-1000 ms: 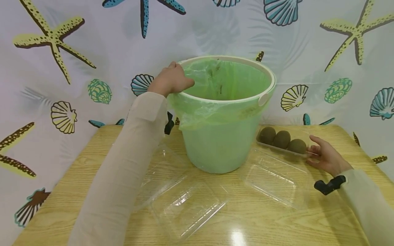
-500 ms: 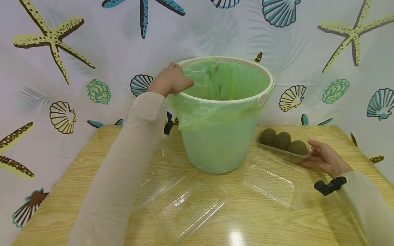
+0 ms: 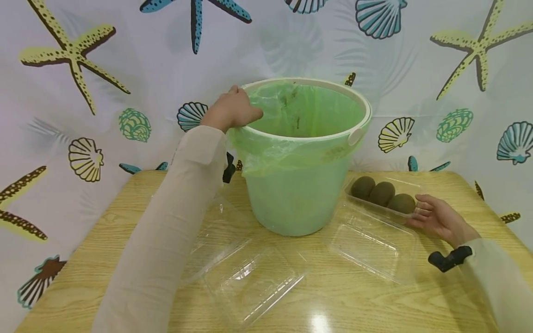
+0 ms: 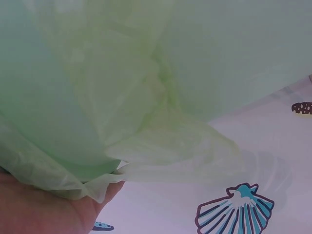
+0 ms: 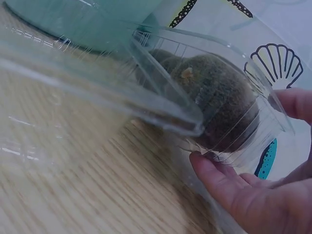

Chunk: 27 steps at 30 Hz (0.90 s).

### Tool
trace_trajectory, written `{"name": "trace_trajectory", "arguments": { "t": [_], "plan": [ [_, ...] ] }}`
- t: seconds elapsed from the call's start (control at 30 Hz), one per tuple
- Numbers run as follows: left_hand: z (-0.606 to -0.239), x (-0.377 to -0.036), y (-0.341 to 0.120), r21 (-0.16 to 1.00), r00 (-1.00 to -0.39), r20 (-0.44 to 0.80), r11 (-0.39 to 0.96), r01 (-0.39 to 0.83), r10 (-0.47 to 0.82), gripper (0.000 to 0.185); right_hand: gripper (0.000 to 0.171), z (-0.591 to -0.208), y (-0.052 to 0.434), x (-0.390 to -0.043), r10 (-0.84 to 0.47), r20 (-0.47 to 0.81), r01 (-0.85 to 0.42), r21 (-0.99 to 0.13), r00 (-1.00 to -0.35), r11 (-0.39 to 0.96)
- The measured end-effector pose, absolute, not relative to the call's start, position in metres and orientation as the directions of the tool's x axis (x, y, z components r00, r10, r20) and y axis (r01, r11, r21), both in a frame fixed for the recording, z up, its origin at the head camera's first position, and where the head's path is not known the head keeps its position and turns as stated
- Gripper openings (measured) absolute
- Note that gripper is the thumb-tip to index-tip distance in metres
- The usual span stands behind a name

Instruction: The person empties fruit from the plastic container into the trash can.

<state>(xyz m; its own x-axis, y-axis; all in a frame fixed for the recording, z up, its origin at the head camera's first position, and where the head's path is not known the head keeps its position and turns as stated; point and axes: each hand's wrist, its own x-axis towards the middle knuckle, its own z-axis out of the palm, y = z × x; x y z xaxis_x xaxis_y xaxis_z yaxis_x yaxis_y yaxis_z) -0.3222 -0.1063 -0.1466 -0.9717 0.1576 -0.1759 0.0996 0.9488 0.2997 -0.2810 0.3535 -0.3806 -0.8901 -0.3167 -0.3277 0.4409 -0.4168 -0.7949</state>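
At the centre of the head view stands a green bucket lined with a thin green bag folded over its cream rim. The left hand sits at the rim's upper left, its fingers curled over the edge and gripping the bag and rim together; the left wrist view shows the bag's loose plastic draped against the palm. It has not moved since the earlier frames.

Right of the bucket, a clear plastic tray holds three brown kiwis in a row. The right hand is at the tray's right end, fingers lightly bent and touching its wall; in the right wrist view the fingertips press under the tray's corner below a kiwi. A second ago this hand lay slightly higher and more spread beside the tray; now it sits lower and closer in against it, and the tray has shifted a little.

Lower centre, on the wooden table, lie two empty clear trays, unchanged.
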Motion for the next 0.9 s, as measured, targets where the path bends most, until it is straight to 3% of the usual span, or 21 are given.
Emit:
{"name": "trace_trajectory", "arguments": {
  "t": [0.17, 0.4, 0.9],
  "plan": [
    [-0.147, -0.322, -0.106, 0.294, -0.971, -0.178, 0.951, 0.1, 0.158, 0.073, 0.036, -0.382, 0.354, -0.277, -0.376, -0.259, 0.417, -0.796, -0.89, -0.439],
    [-0.147, -0.322, -0.106, 0.289, -0.972, -0.174, 0.952, 0.106, 0.161, 0.074, 0.038, -0.376, 0.358, -0.275, -0.334, -0.254, 0.381, -0.832, -0.908, -0.403],
    [-0.147, -0.323, -0.105, 0.29, -0.972, -0.168, 0.95, 0.112, 0.166, 0.074, 0.039, -0.352, 0.367, -0.273, -0.317, -0.214, 0.352, -0.8, -0.924, -0.486]
  ]
}}
